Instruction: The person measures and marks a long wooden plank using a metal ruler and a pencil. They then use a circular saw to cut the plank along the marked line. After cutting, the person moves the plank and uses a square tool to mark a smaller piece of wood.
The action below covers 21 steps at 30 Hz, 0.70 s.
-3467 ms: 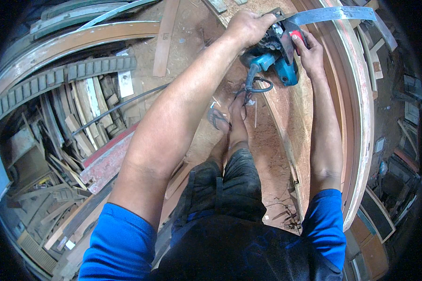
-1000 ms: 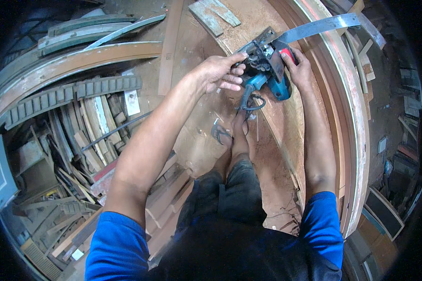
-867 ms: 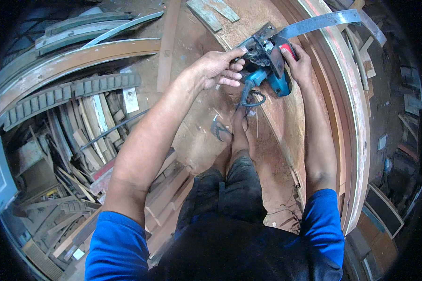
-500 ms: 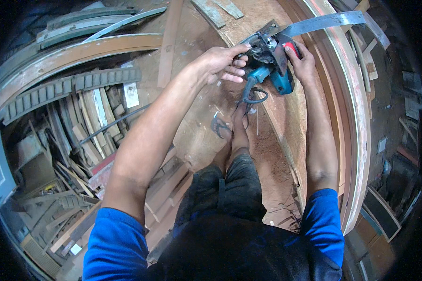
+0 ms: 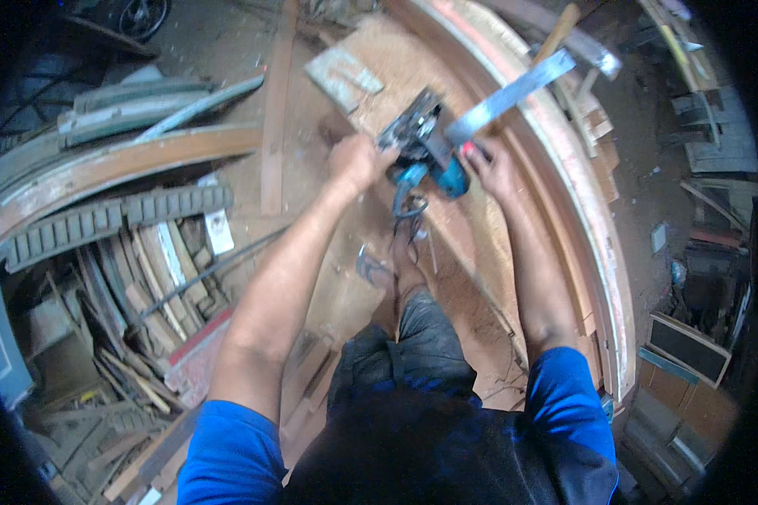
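A: Far left first?
B: Stack of curved wooden pieces (image 5: 101, 172) on the floor, a notched strip (image 5: 109, 220) just near of them, loose offcuts (image 5: 118, 337) nearer still. Straight wooden plank (image 5: 274, 126) running far to near, right of that pile.

A: Left hand?
B: Left hand (image 5: 354, 162) is clenched, knuckles up, pressed against the left side of the blue power tool (image 5: 425, 156). Looks like it grips the tool's front part, but the fingers are hidden, so the exact hold can't be told.

A: Where's the tool?
B: Centre, far from the body, sitting on the sawdust-covered wood panel (image 5: 396, 76), between both hands. Black and metal upper part, blue body, cord (image 5: 408, 210) looping down toward the person's foot (image 5: 404, 261).

A: Right hand?
B: Right hand (image 5: 490, 168) is wrapped on the tool's right end, fingers curled round it, a red part showing at the fingertips. Closed grasp.

A: Right of that?
B: Flat metal strip (image 5: 509, 97) angling up to the far right from the tool. Then the big curved wooden frame (image 5: 589, 219) sweeping far to near along the right. Small flat block (image 5: 343, 76) lies on the panel, far left of the tool.
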Motion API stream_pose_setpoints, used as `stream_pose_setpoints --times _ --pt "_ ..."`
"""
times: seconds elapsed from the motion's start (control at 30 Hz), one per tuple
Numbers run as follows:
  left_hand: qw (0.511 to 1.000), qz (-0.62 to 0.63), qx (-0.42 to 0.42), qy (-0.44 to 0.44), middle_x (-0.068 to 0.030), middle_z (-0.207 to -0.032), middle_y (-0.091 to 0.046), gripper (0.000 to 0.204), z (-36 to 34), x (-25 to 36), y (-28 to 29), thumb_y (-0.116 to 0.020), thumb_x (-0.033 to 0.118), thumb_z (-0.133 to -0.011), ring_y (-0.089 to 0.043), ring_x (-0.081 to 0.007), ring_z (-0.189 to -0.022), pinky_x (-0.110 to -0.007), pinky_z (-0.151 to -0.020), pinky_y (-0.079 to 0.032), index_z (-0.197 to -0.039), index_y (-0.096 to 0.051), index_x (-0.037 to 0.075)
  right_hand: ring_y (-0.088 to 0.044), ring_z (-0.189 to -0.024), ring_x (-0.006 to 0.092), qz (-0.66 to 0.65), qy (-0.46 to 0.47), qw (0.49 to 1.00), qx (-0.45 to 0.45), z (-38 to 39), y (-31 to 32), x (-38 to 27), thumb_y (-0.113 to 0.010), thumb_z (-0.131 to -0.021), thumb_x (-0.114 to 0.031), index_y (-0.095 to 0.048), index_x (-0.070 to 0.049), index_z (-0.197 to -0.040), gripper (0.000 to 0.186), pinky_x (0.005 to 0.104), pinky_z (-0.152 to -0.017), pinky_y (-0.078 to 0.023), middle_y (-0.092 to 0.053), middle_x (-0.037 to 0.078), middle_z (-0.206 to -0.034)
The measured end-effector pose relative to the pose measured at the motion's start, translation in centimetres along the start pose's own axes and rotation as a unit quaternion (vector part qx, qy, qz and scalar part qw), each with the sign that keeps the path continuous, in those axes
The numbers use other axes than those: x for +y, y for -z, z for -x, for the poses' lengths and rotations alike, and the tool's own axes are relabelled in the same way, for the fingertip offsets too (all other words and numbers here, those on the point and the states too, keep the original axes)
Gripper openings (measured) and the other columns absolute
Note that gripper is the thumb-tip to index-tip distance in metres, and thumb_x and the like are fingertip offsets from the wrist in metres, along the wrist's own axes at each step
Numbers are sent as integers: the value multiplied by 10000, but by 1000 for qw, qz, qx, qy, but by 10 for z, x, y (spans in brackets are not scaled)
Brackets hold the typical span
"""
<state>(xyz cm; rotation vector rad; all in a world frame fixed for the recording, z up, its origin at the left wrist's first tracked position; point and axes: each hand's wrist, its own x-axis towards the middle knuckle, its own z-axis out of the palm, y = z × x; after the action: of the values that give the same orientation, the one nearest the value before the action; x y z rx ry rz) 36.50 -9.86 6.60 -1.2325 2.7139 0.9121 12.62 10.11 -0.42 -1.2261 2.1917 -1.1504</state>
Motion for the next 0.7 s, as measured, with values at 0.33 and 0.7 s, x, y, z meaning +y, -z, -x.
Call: stream_pose_setpoints --times 0.33,0.7 --pt "991 -104 79 -25 -218 -1093 -695 423 30 29 -5 -701 345 -930 -710 -382 -971 -489 -815 -575 -1171 -631 4 -672 -932 144 0 -229 969 -89 137 127 -36 -708 -965 -192 -728 -8 -1222 317 356 -869 -541 -758 89 -995" --pt "981 182 62 28 -294 -1289 -611 549 -28 18 -45 -356 477 -1079 -574 -459 -1193 -518 -974 -459 -1169 -629 10 -690 -975 173 -92 -157 983 17 -10 2 -6 -705 -969 -190 -725 5 -1205 307 342 -905 -527 -759 91 -1066"
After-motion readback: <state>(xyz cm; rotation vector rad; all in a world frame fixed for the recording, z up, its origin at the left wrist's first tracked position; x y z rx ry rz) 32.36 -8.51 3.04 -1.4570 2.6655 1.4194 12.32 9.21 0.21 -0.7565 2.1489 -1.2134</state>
